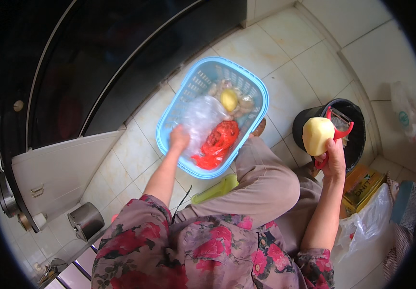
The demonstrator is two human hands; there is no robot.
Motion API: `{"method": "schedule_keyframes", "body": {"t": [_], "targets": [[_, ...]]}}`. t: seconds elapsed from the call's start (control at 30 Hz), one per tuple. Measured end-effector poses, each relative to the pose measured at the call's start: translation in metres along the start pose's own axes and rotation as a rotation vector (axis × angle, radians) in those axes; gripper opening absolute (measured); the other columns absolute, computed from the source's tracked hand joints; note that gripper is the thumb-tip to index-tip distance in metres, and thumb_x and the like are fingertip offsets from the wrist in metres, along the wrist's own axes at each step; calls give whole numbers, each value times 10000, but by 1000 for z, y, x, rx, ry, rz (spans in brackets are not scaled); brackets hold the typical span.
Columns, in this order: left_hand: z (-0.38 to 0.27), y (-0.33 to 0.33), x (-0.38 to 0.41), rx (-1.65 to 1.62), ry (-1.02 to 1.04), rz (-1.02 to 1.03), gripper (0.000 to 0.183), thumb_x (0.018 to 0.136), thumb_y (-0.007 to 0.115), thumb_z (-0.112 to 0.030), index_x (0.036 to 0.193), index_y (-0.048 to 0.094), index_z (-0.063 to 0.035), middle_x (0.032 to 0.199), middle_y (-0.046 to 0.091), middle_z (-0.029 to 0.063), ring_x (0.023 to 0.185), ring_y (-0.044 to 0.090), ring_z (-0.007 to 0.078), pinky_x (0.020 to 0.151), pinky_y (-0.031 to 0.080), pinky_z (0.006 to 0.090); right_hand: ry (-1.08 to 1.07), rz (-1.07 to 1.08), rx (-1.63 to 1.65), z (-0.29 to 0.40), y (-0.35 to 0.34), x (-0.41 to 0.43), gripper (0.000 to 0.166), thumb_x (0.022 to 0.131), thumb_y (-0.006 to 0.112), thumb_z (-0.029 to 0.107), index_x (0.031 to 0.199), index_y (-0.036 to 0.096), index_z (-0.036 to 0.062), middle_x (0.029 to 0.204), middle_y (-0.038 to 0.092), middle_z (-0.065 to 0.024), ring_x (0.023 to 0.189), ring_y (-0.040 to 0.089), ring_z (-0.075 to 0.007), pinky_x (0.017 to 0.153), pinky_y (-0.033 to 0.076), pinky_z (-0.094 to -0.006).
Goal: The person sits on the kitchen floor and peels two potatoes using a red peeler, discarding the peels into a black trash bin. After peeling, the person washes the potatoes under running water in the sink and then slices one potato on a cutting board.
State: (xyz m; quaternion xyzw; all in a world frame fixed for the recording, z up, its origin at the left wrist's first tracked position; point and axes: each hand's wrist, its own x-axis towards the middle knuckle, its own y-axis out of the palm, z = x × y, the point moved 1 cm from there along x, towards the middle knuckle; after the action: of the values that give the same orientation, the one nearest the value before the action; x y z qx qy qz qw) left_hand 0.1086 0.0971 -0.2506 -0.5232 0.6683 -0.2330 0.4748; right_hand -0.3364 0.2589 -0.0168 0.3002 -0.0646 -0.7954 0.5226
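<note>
My right hand point(332, 159) holds a peeled potato point(317, 137) together with a red-handled peeler point(344, 132). Both are raised beside a black bin point(307, 119). My left hand point(180, 138) reaches over the near left side of a light blue plastic basket point(163, 126), its fingers closed on a clear plastic bag point(204, 112). Hand and bag are blurred. Inside the basket lie another peeled potato point(229, 100), a red plastic bag point(219, 142) and some pale items in clear wrapping point(246, 103), which I cannot identify.
The basket stands on a tiled floor point(294, 86) by black-fronted cabinets point(139, 72). A metal pot point(86, 221) is at the lower left. To the right are a yellow box point(363, 184) bearing writing and a white plastic bag point(367, 220). A green object point(217, 189) lies by my leg.
</note>
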Motion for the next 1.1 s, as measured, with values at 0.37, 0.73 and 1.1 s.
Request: {"method": "schedule_keyframes", "body": {"t": [0.37, 0.73, 1.1], "targets": [[-57, -12, -9, 284, -66, -44, 638, 754, 605, -51, 1360, 430, -146, 1434, 344, 229, 1059, 574, 422, 912, 467, 464, -5, -29, 29, 3, 1, -4, 698, 756, 778, 302, 1286, 420, 21, 868, 544, -8, 517, 388, -12, 427, 324, -146], [-125, -1, -56, 174, 696, 162, 835, 730, 707, -182, 1467, 318, -226, 1497, 245, 226, 1333, 299, 430, 1072, 322, 502, -1, -44, -41, 9, 2, -5, 786, 724, 793, 372, 1308, 405, 15, 829, 550, -7, 477, 389, -13, 402, 329, -150], [-48, 38, -27, 889, 342, 752, 378, 829, 531, -101, 1188, 629, -171, 1205, 624, 112, 1155, 561, 315, 961, 459, 429, 18, -48, -102, 6, 4, -6, 854, 698, 810, 405, 1329, 387, 14, 819, 559, -18, 458, 401, -25, 390, 336, -157]]}}
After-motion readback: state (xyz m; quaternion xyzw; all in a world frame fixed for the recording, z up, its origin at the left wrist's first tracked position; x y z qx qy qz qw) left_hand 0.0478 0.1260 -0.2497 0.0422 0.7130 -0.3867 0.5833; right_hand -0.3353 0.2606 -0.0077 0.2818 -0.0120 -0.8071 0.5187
